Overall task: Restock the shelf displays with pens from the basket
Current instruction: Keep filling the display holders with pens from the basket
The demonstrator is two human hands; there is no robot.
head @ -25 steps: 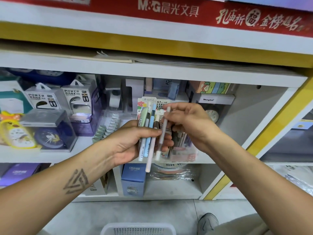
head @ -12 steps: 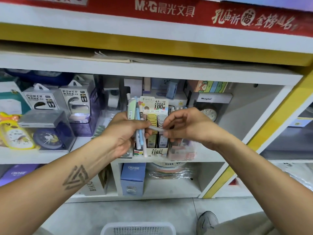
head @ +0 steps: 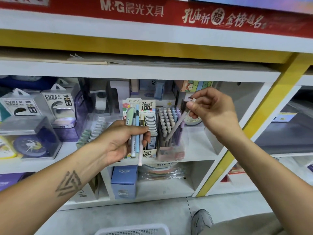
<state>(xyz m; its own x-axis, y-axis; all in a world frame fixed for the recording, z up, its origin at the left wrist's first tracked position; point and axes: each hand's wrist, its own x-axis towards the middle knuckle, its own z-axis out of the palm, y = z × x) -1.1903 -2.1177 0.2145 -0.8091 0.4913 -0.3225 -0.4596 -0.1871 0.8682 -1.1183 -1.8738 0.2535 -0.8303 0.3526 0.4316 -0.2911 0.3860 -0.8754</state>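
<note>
Right hand (head: 213,111) pinches single pale pen (head: 176,126) near cap, tilted, tip dipping among pens in clear display box (head: 169,133). Left hand (head: 118,141) just left of box, grip curled round spare pens bundle (head: 136,131). Basket (head: 132,230) on floor, well below box. Advice: straighten pen upright, aim for free slot, lower gently, release only once seated; keep bundle steady.

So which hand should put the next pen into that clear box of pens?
The right hand. It already pinches a single pale pen, tip angled down over the clear pen display box. The left hand is busy gripping the pen bundle, farther left.
</note>
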